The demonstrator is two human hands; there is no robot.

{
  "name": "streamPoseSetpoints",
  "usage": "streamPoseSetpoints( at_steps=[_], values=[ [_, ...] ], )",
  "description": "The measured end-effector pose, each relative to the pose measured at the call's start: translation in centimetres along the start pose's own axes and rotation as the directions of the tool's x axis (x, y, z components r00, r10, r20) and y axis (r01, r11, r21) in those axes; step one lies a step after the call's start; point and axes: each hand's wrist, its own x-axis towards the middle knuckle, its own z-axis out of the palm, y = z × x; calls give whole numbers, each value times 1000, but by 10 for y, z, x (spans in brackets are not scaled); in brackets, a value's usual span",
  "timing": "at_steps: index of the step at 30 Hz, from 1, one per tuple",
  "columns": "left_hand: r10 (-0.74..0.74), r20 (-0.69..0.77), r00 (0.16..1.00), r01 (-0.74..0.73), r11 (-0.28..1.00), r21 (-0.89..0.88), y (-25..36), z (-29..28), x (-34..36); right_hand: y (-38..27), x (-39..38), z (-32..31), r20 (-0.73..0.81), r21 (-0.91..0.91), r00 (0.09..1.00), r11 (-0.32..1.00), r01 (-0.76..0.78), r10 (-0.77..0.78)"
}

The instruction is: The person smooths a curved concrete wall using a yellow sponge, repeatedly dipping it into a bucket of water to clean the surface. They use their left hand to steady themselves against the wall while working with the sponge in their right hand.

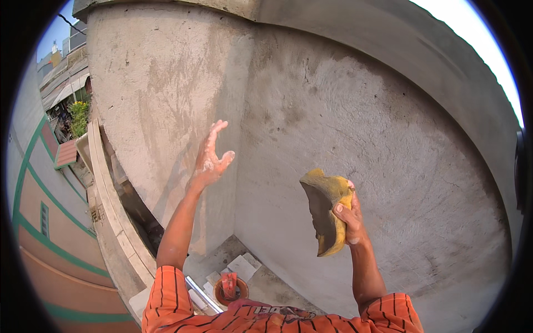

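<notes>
Risk (judged): sponge could slip and fall to the floor, since the right hand pinches only its 3 o'clock edge; rubbing on the rough wall might tear it.
Position: sponge in right hand's grasp, projecting toward 10 o'clock; well apart from left hand, at its 4 o'clock. Left hand holds nothing, fingers spread. Sponge–wall contact: cannot tell.

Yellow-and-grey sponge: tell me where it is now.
In the head view, the yellow-and-grey sponge is right of centre, gripped in the right hand, with the rough grey wall behind it.
</notes>
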Motion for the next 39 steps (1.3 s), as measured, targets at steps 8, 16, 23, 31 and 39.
streamPoseSetpoints(
  at_steps=[8, 16, 23, 31, 39],
  values=[
    [-66, 787, 614, 779, 212, -590, 32, 175, -233, 143, -82, -31, 255, 586, 840, 614, -529, 479],
    [-155, 608, 779, 601, -94, -794, 85, 198, -186, 92, -105, -70, 81, 495, 930, 796, -350, 358],
    [-191, 36, 981, 126, 489, -863, 81, 87, 37, -60, -123, -202, -97, -992, 271, 115, 50, -958],
    [-372, -230, 899, -112, 312, -943, 30, 49, 240, -74, -62, -267, 264, -858, 136, -297, -420, -955],
    [-474, -231, 850, -144, 212, -967, 37, 70, 319, -70, -64, -281, 295, -811, 170, -340, -475, -940]
  ],
)
